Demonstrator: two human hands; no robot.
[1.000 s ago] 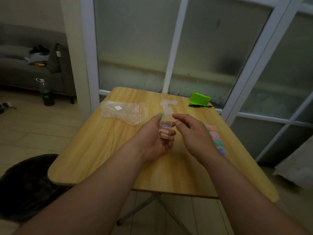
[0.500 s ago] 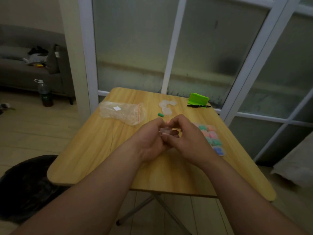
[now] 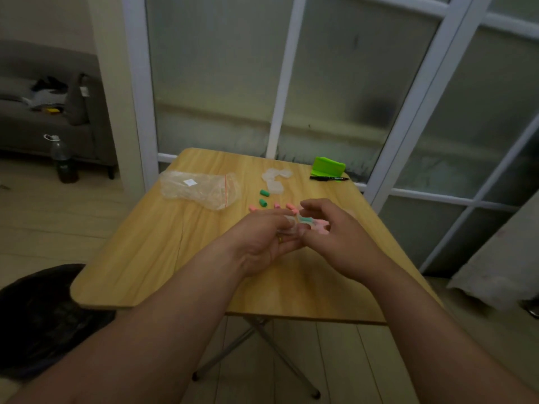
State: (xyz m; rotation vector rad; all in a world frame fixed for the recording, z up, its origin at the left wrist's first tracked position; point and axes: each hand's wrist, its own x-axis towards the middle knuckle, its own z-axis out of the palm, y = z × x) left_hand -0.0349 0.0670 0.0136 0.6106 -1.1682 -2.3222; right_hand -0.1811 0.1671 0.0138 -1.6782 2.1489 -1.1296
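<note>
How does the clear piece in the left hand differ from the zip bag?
The zip bag is far larger than the clear piece. The zip bag lies crumpled on the table; the clear piece is pinched by the left hand. The zip bag bears a red seal strip; the clear piece shows none. Both are clear plastic.

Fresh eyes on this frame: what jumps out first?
The left hand and right hand meet mid-table, pinching a small clear packet. Just beyond them, loose green and pink pieces dot the wooden table, beside a crumpled clear zip bag. A bright green block glows at the far right corner.
</note>
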